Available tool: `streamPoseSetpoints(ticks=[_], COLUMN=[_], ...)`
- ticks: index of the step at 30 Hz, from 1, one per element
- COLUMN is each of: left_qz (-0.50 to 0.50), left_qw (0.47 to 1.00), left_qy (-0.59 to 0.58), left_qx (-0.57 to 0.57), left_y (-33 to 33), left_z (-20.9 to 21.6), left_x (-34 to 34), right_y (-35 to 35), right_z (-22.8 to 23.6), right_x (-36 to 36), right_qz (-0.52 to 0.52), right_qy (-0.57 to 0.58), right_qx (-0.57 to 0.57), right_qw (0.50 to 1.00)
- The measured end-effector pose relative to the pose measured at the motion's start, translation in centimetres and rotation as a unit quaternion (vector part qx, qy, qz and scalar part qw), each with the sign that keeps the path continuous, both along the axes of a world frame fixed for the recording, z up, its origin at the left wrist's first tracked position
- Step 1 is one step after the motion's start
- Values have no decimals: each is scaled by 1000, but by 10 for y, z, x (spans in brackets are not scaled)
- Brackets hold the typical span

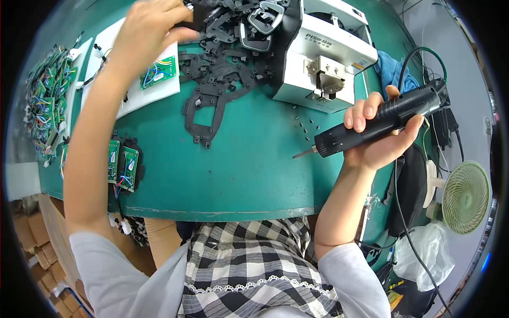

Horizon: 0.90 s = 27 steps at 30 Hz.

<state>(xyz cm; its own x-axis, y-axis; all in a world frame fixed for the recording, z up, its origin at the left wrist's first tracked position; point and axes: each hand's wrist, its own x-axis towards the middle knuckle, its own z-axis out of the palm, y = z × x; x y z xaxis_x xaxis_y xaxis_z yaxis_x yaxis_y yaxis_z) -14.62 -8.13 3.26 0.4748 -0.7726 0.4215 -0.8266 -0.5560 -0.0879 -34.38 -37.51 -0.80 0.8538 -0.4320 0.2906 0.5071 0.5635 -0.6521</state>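
Note:
My right hand (pixel 379 124) is wrapped round a black electric screwdriver (pixel 382 119). Its bit points left, above the green table, near several small loose screws (pixel 306 127). Far to the left, my left hand (pixel 154 29) reaches to the edge of a pile of flat black plastic parts (pixel 222 69). A dark plastic piece (pixel 199 17) shows between its thumb and fingers; its full shape is hidden. Under that arm, a green circuit board (pixel 159 73) with coloured wires lies on a white foam sheet (pixel 124 107).
A white screw feeder machine (pixel 318 79) stands at the back right. Wired circuit boards (pixel 53 100) are heaped at the far left, with more boards (pixel 129 169) near the front edge. A small green fan (pixel 466 197), a blue cloth (pixel 389 71) and a cable (pixel 411 238) are at right.

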Motion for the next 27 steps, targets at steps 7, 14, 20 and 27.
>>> streamPoseSetpoints(ticks=[7,14,20,27], left_qz=[-160,-53,93,189], left_qw=[932,987,977,980], left_qy=[323,152,191,-65], left_qx=[23,-27,-34,16], left_y=[-52,-45,7,56], left_z=[-77,-63,-67,-45], left_x=[-196,-171,-108,-43], right_y=[-14,-26,-18,-14], right_z=[3,-3,0,0], right_x=[-5,-10,-6,-5], right_qz=[32,13,55,14], right_qy=[-53,-44,-62,-31], right_qx=[9,-20,0,-12], right_qw=[998,999,997,999])
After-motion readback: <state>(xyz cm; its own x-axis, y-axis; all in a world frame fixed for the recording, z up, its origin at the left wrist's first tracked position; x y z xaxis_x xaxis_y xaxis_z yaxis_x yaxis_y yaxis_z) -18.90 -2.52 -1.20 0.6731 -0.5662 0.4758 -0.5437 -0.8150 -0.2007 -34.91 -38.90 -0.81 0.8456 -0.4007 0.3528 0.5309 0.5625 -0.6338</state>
